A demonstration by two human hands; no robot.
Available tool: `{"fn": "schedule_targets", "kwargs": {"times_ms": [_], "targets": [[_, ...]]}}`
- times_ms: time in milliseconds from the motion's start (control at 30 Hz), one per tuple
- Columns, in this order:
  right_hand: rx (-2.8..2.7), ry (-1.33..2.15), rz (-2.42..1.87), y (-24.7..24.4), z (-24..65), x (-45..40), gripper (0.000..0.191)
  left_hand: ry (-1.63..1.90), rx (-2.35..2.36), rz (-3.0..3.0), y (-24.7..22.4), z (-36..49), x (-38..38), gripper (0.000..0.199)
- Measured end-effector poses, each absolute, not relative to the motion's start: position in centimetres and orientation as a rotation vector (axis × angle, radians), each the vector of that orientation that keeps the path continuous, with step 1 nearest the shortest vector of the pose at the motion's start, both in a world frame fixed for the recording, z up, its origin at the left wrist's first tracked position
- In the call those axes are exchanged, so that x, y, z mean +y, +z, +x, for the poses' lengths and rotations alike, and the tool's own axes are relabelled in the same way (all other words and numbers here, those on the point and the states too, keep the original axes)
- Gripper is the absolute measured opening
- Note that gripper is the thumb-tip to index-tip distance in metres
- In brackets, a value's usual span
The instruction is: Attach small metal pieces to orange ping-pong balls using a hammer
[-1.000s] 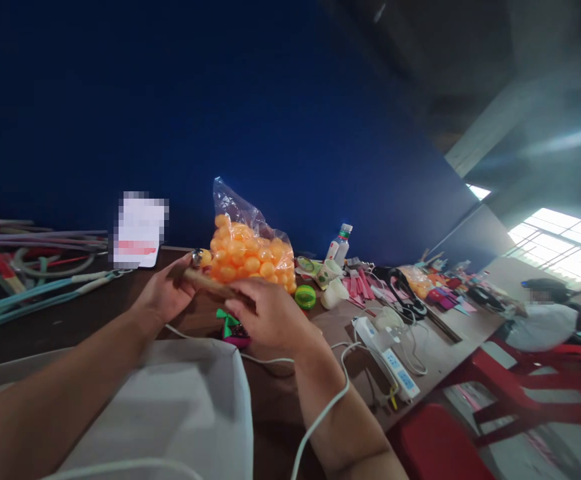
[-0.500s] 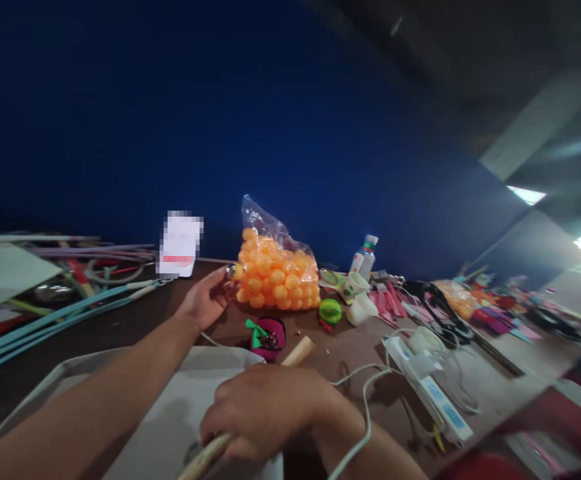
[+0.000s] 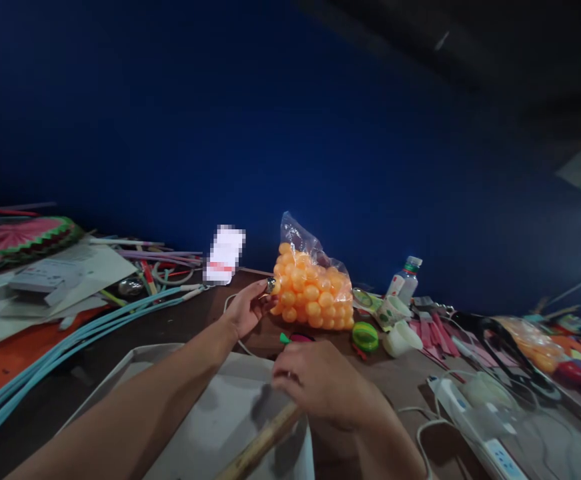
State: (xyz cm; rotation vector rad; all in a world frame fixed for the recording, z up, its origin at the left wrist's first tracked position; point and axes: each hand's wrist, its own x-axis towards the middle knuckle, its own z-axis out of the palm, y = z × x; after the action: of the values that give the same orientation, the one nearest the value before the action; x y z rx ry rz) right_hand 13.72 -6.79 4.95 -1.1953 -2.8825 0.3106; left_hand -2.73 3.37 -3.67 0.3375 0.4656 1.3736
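My left hand (image 3: 247, 310) pinches a small shiny silver piece (image 3: 271, 285) at its fingertips, close to the left side of a clear plastic bag of orange balls (image 3: 315, 297). My right hand (image 3: 315, 380) is bent, with its fingers curled together, just in front of a magenta container (image 3: 301, 338) with a green piece (image 3: 284, 338) at its edge. Whatever those fingers hold is hidden. A wooden stick (image 3: 263, 443) slants below my right hand over a white tray (image 3: 210, 407); no grip on it shows.
A phone (image 3: 224, 257) stands behind my left hand. Light-blue tubes (image 3: 95, 323) and papers lie left. To the right are a green striped ball (image 3: 365, 337), a white cup (image 3: 401, 339), a bottle (image 3: 406, 281), pink strips (image 3: 437, 333) and a power strip (image 3: 475, 427) with cables.
The view has turned left, so the scene sits further right. My right hand has moved up off the wooden stick toward the magenta container, now mostly covered. My left hand still pinches the silver piece.
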Motion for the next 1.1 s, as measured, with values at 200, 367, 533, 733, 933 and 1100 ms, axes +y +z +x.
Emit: {"fn": "schedule_targets", "kwargs": {"times_ms": [200,367,533,733,933,1100], "targets": [[-2.494,0.017,-1.686,5.8,16.0,-4.4,0.023,1.387,0.487,0.34,-3.6,-2.6,3.3,0.009],[-2.604,-0.013,-1.872,4.3,16.2,-3.0,0.023,1.391,0.508,0.352,-3.8,-2.6,3.4,0.009],[-2.682,-0.004,-1.863,3.7,15.9,-2.8,0.025,1.389,0.537,0.364,-3.8,-2.6,3.4,0.01],[-2.803,-0.071,-1.805,3.1,15.6,-2.9,0.027,1.372,0.548,0.373,-3.8,-2.6,3.4,0.012],[-2.843,-0.144,-1.823,2.4,14.9,-3.0,0.025,1.37,0.552,0.389,-3.8,-2.5,3.4,0.012],[-2.868,-0.153,-1.818,2.4,14.8,-3.2,0.027,1.361,0.56,0.394,-3.8,-2.5,3.4,0.012]]}}
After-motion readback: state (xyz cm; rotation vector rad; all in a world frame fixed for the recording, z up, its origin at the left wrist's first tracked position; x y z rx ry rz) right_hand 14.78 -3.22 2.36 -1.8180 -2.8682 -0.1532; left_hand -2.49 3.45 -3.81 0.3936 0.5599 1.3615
